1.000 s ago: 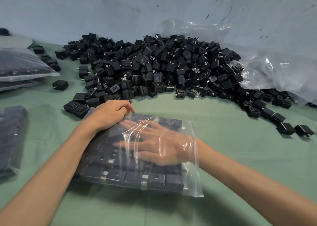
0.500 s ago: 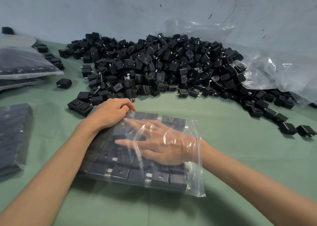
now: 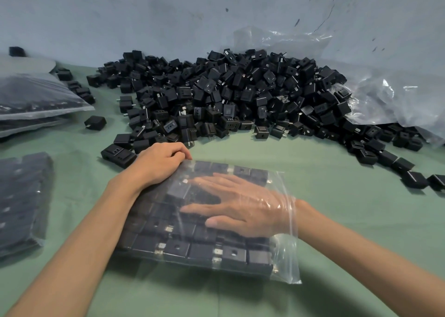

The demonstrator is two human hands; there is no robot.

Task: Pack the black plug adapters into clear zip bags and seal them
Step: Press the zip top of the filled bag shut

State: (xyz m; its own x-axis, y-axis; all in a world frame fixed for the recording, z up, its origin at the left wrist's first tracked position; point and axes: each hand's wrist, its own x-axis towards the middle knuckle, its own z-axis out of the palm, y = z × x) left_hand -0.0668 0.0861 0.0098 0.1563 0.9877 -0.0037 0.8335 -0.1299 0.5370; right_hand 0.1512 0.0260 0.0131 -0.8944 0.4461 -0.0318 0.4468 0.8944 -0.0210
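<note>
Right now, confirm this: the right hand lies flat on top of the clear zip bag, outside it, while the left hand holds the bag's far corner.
Not outside: the head view shows the right hand flat inside the clear zip bag, plastic over it. The left hand does hold the far corner.

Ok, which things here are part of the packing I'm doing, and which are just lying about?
In the job: zip bag holding packed adapters; right hand flat inside it; left hand gripping its far corner; loose adapter pile.
Lying about: filled bags at the left; crumpled plastic at the right.
</note>
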